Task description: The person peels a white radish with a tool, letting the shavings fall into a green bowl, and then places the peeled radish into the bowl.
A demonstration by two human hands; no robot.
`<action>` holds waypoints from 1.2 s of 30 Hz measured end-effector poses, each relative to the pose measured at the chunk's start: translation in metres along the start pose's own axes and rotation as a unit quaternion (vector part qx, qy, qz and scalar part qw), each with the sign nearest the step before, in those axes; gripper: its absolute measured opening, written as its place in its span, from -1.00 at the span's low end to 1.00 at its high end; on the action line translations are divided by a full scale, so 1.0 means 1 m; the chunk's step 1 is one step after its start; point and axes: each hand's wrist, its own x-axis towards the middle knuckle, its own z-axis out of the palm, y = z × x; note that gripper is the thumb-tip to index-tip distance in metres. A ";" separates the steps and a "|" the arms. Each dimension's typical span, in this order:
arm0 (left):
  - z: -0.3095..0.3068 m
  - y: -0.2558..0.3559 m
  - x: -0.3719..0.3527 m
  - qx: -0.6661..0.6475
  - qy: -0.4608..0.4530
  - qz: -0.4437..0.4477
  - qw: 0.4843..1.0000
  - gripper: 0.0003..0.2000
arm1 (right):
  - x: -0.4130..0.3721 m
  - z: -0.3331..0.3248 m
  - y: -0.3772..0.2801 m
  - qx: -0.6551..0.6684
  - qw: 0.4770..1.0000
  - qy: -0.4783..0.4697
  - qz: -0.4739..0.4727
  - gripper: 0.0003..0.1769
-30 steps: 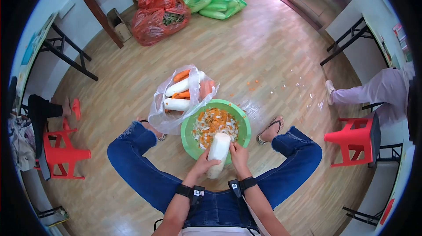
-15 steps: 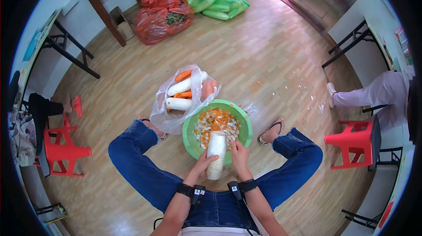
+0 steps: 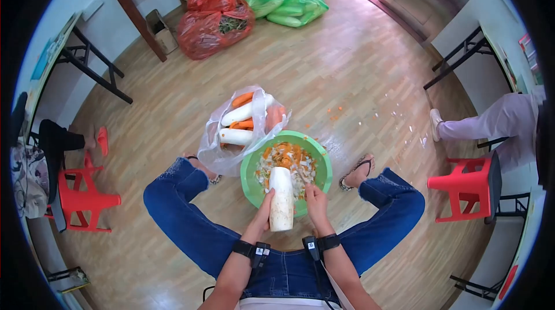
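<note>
My left hand (image 3: 265, 210) is wrapped round the side of a white radish (image 3: 281, 200), held over the near rim of a green basin (image 3: 247, 186). The radish's far part looks smooth and white; brownish marks show on its nearer part. My right hand (image 3: 316, 201) is closed just right of the radish, on a thin peeler-like tool (image 3: 303, 177) whose details are too small to make out. White and orange peelings (image 3: 295, 157) lie in the basin. Beside it, a clear plastic bag (image 3: 211, 151) holds carrots (image 3: 243, 99) and white radishes (image 3: 236, 136).
Red bags (image 3: 211, 35) and green bags of vegetables (image 3: 295, 6) lie at the back. Red stools (image 3: 89, 200) stand left and right. A person's leg (image 3: 483, 127) reaches in from the right; another foot (image 3: 102, 140) is at left. Scraps (image 3: 335, 112) dot the floor.
The radish has turned in my left hand, showing more of its marked skin, and shifted slightly left and away from me. My right hand stays close to its right side.
</note>
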 end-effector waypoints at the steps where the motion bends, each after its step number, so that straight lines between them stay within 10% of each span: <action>1: 0.002 0.003 -0.001 -0.006 -0.001 0.011 1.000 -0.37 | -0.003 0.001 -0.007 -0.048 0.998 -0.015 -0.023 -0.59; 10: 0.000 0.006 0.003 -0.054 0.099 0.082 0.990 -0.35 | -0.025 -0.002 -0.041 -0.228 0.952 -0.164 -0.119 -0.65; 36: 0.006 0.008 -0.002 -0.080 0.016 0.031 0.996 -0.35 | -0.020 0.002 -0.020 -0.183 0.974 -0.099 -0.091 -0.57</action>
